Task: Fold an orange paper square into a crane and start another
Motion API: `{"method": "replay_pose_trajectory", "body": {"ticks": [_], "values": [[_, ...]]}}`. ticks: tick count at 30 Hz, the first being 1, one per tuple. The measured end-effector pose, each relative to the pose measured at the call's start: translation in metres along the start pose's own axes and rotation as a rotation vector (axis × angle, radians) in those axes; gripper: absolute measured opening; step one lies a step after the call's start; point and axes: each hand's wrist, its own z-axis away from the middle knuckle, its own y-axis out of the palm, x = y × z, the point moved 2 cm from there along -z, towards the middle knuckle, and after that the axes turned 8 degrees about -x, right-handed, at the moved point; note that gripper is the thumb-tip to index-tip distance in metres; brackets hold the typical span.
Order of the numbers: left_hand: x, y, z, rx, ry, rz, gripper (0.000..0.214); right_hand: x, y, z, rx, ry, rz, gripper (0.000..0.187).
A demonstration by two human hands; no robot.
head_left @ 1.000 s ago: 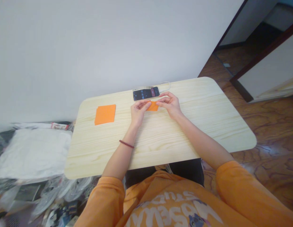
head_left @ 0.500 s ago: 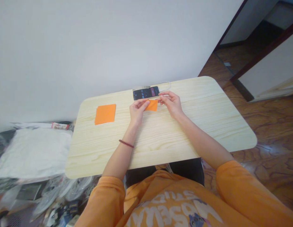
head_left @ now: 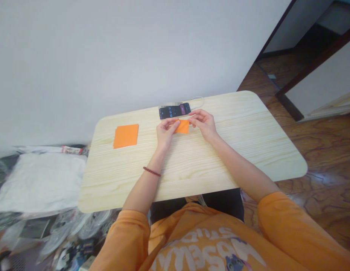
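A small folded orange paper (head_left: 183,127) sits near the far middle of the light wooden table (head_left: 192,162). My left hand (head_left: 165,132) pinches its left edge with fingers curled. My right hand (head_left: 203,123) pinches its right top edge. Both hands rest low over the tabletop. Just beyond the paper lies a black phone (head_left: 175,111) with a lit screen and a white cable. A stack of orange paper squares (head_left: 126,136) lies flat to the left, apart from both hands.
A white wall runs behind the table. Left of the table lie a white bag (head_left: 39,182) and clutter in clear plastic on the floor. Wooden flooring and a dark door frame (head_left: 313,62) are to the right.
Both hands have shifted their pinch slightly on the folded paper; the paper stays in the same spot. The phone and the stack have not moved.
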Motion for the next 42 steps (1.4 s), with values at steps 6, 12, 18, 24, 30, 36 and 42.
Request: {"method": "replay_pose_trajectory", "body": {"ticks": [6, 12, 18, 24, 30, 36, 42], "values": [[0.0025, 0.0028, 0.0012, 0.008, -0.090, 0.100, 0.038, -0.0038, 0.0063, 0.0040, 0.130, 0.067, 0.103, 0.040], [0.0008, 0.0007, -0.0004, 0.020, -0.035, 0.046, 0.040, -0.0043, 0.0024, 0.0005, 0.037, -0.011, 0.163, 0.033], [0.0001, -0.0008, -0.0041, 0.118, 0.110, -0.156, 0.034, -0.0026, -0.0011, -0.0017, -0.076, -0.038, 0.143, 0.031], [-0.0024, -0.0011, -0.0023, 0.186, 0.143, -0.295, 0.029, -0.0032, 0.0017, 0.0010, -0.048, -0.017, 0.142, 0.027], [-0.0065, -0.0061, -0.0029, 0.179, 0.041, -0.236, 0.033, -0.0067, 0.0043, 0.0037, 0.038, -0.034, 0.172, 0.024], [-0.0050, -0.0068, -0.0040, 0.130, -0.044, -0.069, 0.038, -0.0045, 0.0042, 0.0028, 0.070, -0.003, 0.122, 0.031], [-0.0025, -0.0050, -0.0025, 0.019, -0.100, 0.042, 0.039, -0.0082, 0.0031, -0.0001, 0.044, 0.054, 0.088, 0.037]]}}
